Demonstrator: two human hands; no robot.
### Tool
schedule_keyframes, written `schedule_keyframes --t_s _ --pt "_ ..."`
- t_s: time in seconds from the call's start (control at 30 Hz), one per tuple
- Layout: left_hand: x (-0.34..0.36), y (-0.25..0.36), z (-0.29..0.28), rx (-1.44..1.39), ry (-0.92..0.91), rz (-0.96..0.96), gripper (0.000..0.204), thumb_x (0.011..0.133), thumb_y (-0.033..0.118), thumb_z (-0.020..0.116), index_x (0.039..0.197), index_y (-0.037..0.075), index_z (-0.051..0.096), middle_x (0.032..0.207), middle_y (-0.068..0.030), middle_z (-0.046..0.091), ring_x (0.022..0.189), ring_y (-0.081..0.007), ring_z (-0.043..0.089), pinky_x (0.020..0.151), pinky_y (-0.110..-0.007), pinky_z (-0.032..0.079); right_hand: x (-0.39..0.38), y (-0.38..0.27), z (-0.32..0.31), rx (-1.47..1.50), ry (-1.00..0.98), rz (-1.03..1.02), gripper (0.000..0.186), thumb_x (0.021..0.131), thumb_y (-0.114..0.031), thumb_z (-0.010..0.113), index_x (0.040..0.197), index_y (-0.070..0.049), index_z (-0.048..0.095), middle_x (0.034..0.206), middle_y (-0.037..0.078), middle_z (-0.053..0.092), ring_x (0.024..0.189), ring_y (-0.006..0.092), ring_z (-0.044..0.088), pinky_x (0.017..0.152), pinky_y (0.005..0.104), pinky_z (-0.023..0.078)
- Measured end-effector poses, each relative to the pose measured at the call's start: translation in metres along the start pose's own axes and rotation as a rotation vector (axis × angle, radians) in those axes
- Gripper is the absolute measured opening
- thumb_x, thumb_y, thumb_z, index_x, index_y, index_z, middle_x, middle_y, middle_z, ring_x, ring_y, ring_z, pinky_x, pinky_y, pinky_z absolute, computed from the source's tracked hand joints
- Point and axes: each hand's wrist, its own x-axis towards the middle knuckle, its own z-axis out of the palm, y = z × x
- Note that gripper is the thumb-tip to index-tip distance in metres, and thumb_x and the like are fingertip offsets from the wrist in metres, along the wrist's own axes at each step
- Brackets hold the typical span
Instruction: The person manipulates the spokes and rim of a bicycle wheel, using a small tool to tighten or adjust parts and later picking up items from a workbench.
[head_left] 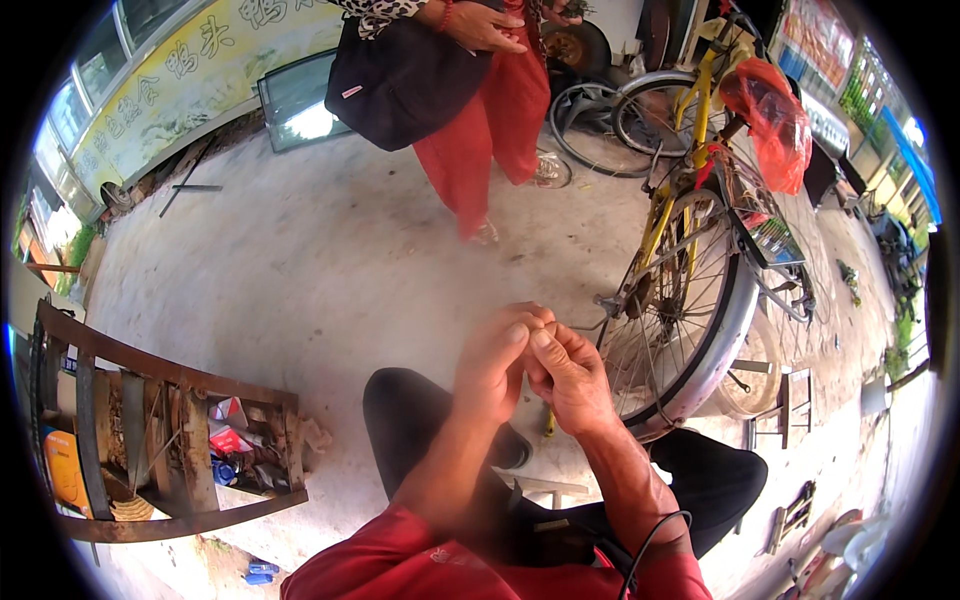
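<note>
My left hand (490,365) and my right hand (572,378) meet in front of me, above my knees. Thumbs and fingertips of both are pinched together. Whatever lies between them, if anything, is too small or hidden to make out. Just right of my right hand stands a yellow bicycle (652,232), its rear wheel with a pale mudguard (722,345) close to my fingers and wrist. A red plastic bag (770,120) covers its saddle area. Below my hands, a small yellow piece (549,421) shows beside my right wrist; its kind is unclear.
Ahead stands a person in red trousers (480,150) with a black bag (400,85). A glass pane (298,100) leans behind. At left is a slatted wooden frame (170,372) with packets and odds and ends. A small stool (797,410) is at right, past the wheel.
</note>
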Motion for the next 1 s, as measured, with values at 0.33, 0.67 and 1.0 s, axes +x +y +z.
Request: schedule_keyframes --t_s 0.33,0.67,1.0 --pt "-0.003 0.001 0.003 0.067 0.012 0.001 0.018 0.094 0.013 0.058 0.098 -0.002 0.066 0.105 -0.0123 0.064 0.100 -0.0205 0.059 0.089 -0.035 0.046 -0.008 0.004 0.006 0.180 0.001 0.065 0.028 0.103 -0.031 0.051 0.083 -0.011 0.052 0.065 -0.006 0.037 0.055 0.0054 0.031 0.046 0.0208 0.025" --pt "-0.013 -0.005 0.010 0.076 -0.044 0.023 0.014 0.096 0.009 0.054 0.086 0.001 0.057 0.097 -0.0093 0.059 0.095 -0.0189 0.053 0.089 -0.036 0.044 -0.029 0.011 0.006 0.229 0.015 0.077 0.029 0.102 -0.031 0.049 0.082 -0.011 0.049 0.064 -0.005 0.035 0.052 0.0061 0.031 0.046 0.0209 0.026" --pt "0.018 0.023 -0.036 -0.139 0.064 0.186 0.013 0.096 0.017 0.057 0.092 0.006 0.062 0.098 -0.0112 0.063 0.096 -0.0237 0.059 0.085 -0.040 0.048 -0.074 0.034 0.012 0.155 -0.151 0.066 0.021 0.093 -0.016 0.055 0.076 -0.007 0.048 0.060 0.001 0.046 0.049 0.0084 0.035 0.046 0.0247 0.028"
